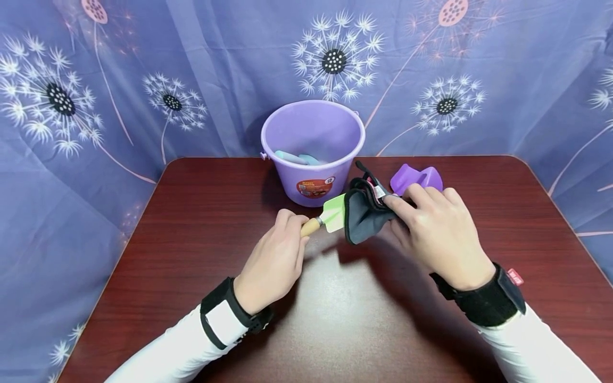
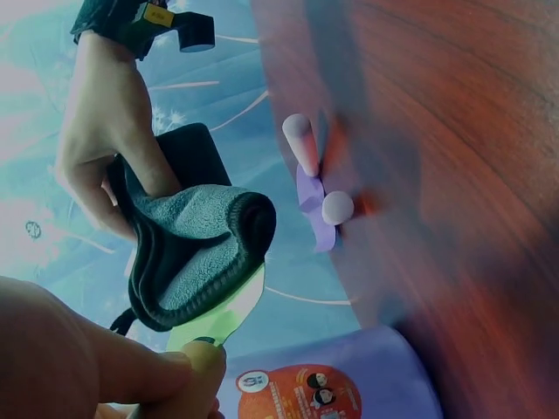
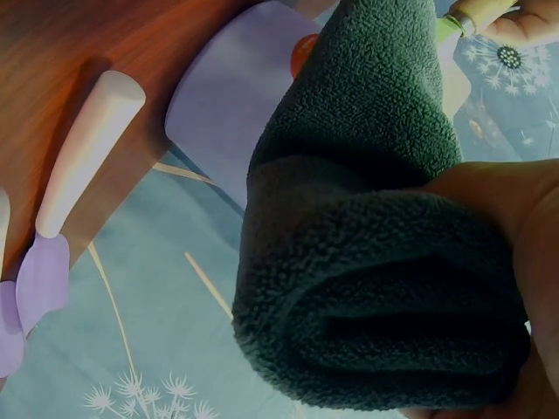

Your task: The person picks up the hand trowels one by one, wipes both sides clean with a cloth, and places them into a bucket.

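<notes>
Gripping green trowel (image 1: pixel 321 219) by wooden handle (image 1: pixel 310 228) in left hand (image 1: pixel 274 259), seemingly leaving blade (image 1: pixel 333 213) free toward gray cloth (image 1: pixel 366 215) pinched in right hand (image 1: pixel 433 234), near side of purple bucket (image 1: pixel 313 127).

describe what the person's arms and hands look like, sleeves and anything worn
Both arms have white long sleeves. The left wrist has a black strap with a small black piece at its side; the right wrist's black band has a red tag. The left hand and right hand wear no visible gloves.
</notes>
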Tool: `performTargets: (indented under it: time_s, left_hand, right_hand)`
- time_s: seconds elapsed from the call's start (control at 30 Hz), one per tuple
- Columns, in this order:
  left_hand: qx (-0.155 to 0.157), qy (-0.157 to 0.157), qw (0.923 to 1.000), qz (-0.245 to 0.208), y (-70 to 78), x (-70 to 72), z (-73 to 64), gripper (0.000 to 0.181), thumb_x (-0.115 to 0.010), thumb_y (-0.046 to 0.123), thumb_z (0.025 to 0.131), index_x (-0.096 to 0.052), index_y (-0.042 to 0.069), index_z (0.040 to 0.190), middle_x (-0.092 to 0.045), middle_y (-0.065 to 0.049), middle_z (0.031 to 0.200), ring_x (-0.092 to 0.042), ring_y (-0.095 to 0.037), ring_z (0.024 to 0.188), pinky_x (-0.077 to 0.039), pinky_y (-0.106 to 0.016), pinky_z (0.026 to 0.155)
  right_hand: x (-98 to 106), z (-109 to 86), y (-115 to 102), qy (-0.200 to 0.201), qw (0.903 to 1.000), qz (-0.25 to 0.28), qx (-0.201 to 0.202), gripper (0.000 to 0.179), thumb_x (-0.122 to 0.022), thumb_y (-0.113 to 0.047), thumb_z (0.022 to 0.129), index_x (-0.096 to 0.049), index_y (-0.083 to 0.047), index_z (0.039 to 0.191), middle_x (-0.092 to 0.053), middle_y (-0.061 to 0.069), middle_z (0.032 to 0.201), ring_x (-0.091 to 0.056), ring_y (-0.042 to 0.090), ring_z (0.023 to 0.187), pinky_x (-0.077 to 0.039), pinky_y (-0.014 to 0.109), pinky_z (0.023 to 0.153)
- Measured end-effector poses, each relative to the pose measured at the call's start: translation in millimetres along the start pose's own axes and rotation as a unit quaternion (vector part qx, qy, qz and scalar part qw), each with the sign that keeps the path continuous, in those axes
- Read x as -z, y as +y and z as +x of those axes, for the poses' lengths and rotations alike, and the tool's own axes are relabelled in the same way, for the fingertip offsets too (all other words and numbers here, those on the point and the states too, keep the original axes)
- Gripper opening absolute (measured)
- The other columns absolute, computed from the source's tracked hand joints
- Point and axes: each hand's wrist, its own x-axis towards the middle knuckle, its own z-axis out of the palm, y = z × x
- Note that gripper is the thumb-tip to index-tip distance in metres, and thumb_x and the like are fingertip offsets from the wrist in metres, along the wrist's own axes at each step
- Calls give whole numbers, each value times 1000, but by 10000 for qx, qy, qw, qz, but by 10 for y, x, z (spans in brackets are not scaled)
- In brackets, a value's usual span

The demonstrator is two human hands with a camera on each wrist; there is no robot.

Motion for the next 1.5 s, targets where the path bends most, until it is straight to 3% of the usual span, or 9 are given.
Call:
performTargets:
  time_s: [0.17, 0.47, 0.77, 1.23, 1.5]
  left_hand:
    - [39, 203, 9997, -159, -11, 13, -16, 24, -61, 6, 95, -57, -1, 117, -48, -9, 102, -53, -17, 73, -47, -29, 66]
    - [275, 540, 9965, -580, 25, -44, -8, 26, -58, 5, 98, -55, 0, 123, -48, -11, 110, -55, -17, 78, -48, -29, 71]
    - [212, 691, 9959, -549, 60, -93, 15, 27, -58, 7, 98, -54, 0, 124, -48, -12, 112, -57, -19, 83, -49, -30, 75]
    - [139, 716, 9963, -459, 72, -92, 49, 28, -58, 6, 98, -53, 0, 124, -47, -12, 113, -57, -20, 88, -49, -32, 79]
    - [66, 813, 9957, -442, 65, -73, 62, 28, -58, 5, 97, -54, -2, 123, -47, -13, 112, -58, -21, 88, -49, -33, 80]
  right_hand:
    - [-36, -39, 30, 30, 9998, 100, -178, 30, -58, -19, 83, -71, -7, 107, -46, 8, 75, -39, 28, 53, -22, 40, 53]
    - [-78, -75, -3, -475, 9971, 410, -433, 31, -60, -23, 84, -71, -8, 110, -51, 5, 80, -47, 23, 58, -35, 43, 54]
    - [-130, -62, -116, -724, 9945, 680, -335, 29, -61, -25, 85, -71, -10, 108, -55, 2, 88, -48, 22, 61, -34, 38, 59]
    - [-140, -26, -203, -839, 9935, 773, 5, 33, -65, -25, 84, -71, -13, 114, -51, 2, 88, -49, 22, 68, -36, 41, 66]
    - [-151, -7, -223, -654, 9955, 660, 205, 31, -61, -20, 85, -71, -14, 114, -48, 4, 84, -49, 26, 74, -32, 44, 65]
